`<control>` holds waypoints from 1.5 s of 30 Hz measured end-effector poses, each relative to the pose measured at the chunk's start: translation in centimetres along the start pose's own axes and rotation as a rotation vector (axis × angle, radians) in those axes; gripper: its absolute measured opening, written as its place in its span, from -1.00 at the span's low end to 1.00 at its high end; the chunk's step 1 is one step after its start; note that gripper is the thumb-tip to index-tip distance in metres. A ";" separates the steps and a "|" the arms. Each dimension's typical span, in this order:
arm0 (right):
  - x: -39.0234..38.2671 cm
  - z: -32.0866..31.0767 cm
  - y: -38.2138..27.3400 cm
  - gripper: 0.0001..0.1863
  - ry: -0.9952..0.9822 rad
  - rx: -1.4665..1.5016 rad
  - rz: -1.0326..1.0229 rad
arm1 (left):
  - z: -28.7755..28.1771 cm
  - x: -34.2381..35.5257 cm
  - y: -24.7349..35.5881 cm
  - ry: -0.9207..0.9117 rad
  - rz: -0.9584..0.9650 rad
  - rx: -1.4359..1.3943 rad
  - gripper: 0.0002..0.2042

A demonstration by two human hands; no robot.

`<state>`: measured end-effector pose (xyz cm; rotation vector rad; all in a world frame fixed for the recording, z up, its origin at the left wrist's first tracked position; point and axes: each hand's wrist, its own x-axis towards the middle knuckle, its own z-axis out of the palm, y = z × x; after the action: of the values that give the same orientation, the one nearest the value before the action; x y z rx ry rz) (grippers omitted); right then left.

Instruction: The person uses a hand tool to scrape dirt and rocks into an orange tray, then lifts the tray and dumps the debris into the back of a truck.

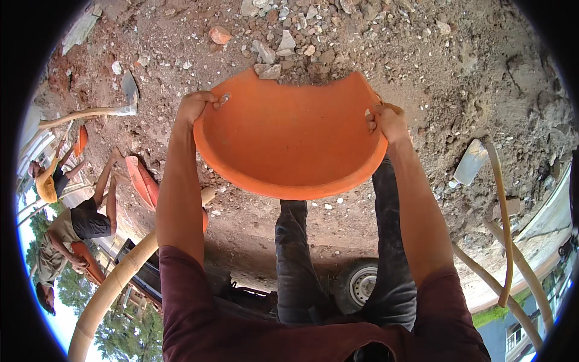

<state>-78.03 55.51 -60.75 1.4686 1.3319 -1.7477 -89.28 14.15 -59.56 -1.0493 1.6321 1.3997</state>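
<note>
An orange plastic basin with a cut-away far edge is held over the rubble-strewn dirt, its inside bare apart from small specks. My left hand grips its left rim, fingers at a small hole. My right hand grips the right rim, fingertips curled through a hole there. Stones lie at the basin's far edge, and my legs in dark trousers show below it.
Hoes lie left and right. Two co-workers with orange basins are at left. Bamboo poles rise either side. A vehicle wheel shows behind my legs.
</note>
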 end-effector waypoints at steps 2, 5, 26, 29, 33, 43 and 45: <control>0.4 -2.9 -1.3 -0.86 -0.004 0.012 -0.080 | 2.8 -0.3 2.2 0.000 0.174 0.128 -0.89; -0.7 -6.2 2.0 -0.83 0.048 -0.062 -0.141 | 4.5 -1.9 -0.4 -0.044 0.329 0.057 -0.84; 8.4 -7.5 5.8 -0.44 -0.102 -0.633 -0.218 | 1.6 8.6 -10.8 0.406 0.484 0.925 -0.81; 3.3 -20.2 -2.5 -0.23 0.094 -1.356 -0.520 | 3.7 8.1 -10.6 0.403 0.246 1.279 -0.65; -6.4 -40.0 -14.4 0.04 0.558 -1.700 0.039 | 5.6 3.9 -12.5 0.369 0.421 0.883 -0.52; -12.0 -51.0 -2.9 -0.66 0.237 -0.262 0.285 | 49.8 -35.2 -12.2 -0.824 -0.064 0.421 -0.24; -11.8 -47.4 -2.2 -0.70 0.268 -0.233 0.241 | 54.0 -40.6 -13.9 -0.967 -0.250 0.393 -0.20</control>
<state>-55.04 96.16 -46.30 1.6897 1.3697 -1.2345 -59.28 71.42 -35.59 -0.2336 0.9413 1.0794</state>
